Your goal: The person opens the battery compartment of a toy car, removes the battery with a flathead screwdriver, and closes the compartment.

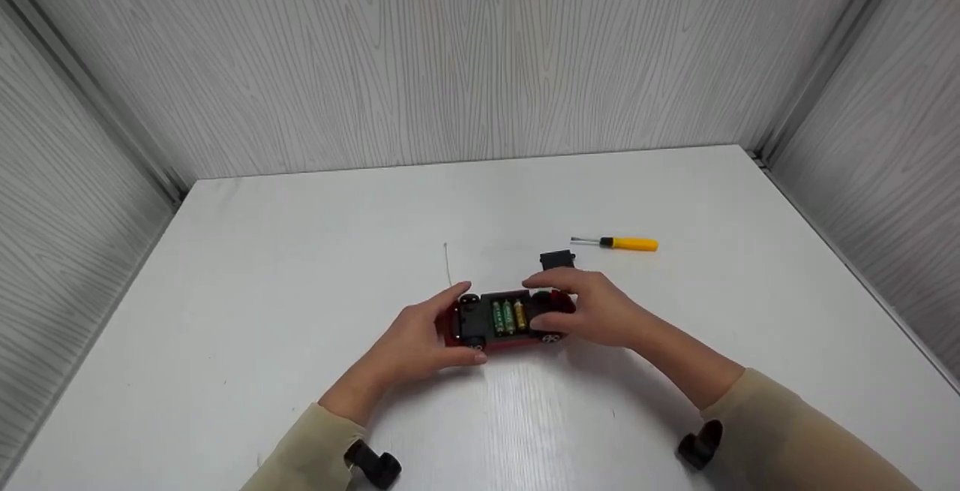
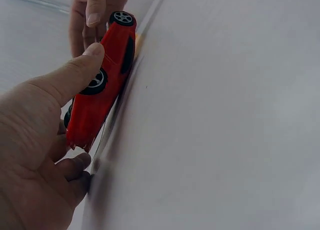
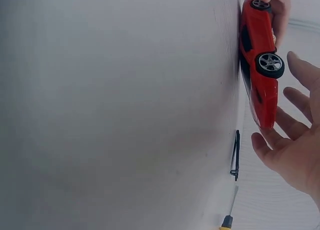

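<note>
A red toy car lies upside down, its black underside facing up. Two green batteries and a gold battery sit side by side in its uncovered battery bay. My left hand grips the car's left end, the thumb pressing its near side by a wheel. Around the other end, my right hand hovers with fingers spread; in the right wrist view its thumb is apart from the car, and the lower fingers are close to the car's end. Whether they touch it, I cannot tell.
Just beyond my right hand lies a black battery cover. Farther right on the white table is a screwdriver with a yellow handle. A thin wire antenna sticks out behind the car. Pale wood-grain panels enclose the table.
</note>
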The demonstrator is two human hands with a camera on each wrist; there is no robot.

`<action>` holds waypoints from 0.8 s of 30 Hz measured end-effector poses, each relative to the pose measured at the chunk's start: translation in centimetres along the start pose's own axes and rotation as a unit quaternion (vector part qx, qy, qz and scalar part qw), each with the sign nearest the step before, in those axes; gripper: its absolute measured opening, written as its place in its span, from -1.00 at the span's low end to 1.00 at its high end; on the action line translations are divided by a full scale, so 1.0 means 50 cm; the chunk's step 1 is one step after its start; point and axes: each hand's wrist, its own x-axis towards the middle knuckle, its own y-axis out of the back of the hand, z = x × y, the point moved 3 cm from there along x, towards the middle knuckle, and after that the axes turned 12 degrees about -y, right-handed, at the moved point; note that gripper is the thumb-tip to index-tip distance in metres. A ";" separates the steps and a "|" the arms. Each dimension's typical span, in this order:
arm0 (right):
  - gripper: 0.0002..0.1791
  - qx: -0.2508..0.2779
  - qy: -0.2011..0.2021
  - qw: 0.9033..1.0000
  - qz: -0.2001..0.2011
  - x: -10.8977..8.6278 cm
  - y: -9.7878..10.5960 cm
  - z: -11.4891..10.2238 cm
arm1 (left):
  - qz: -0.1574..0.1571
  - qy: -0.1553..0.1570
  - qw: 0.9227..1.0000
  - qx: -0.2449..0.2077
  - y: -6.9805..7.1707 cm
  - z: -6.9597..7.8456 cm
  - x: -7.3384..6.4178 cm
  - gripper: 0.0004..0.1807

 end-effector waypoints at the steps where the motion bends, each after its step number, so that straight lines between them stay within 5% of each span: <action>1: -0.37 0.002 0.001 1.000 -0.002 0.002 -0.002 -0.001 | 0.001 -0.001 1.000 0.000 0.001 0.000 0.000 0.16; 24: -0.49 -0.018 -0.009 1.000 -0.017 0.016 -0.025 -0.002 | 0.018 -0.003 1.000 0.005 -0.004 0.000 0.001 0.06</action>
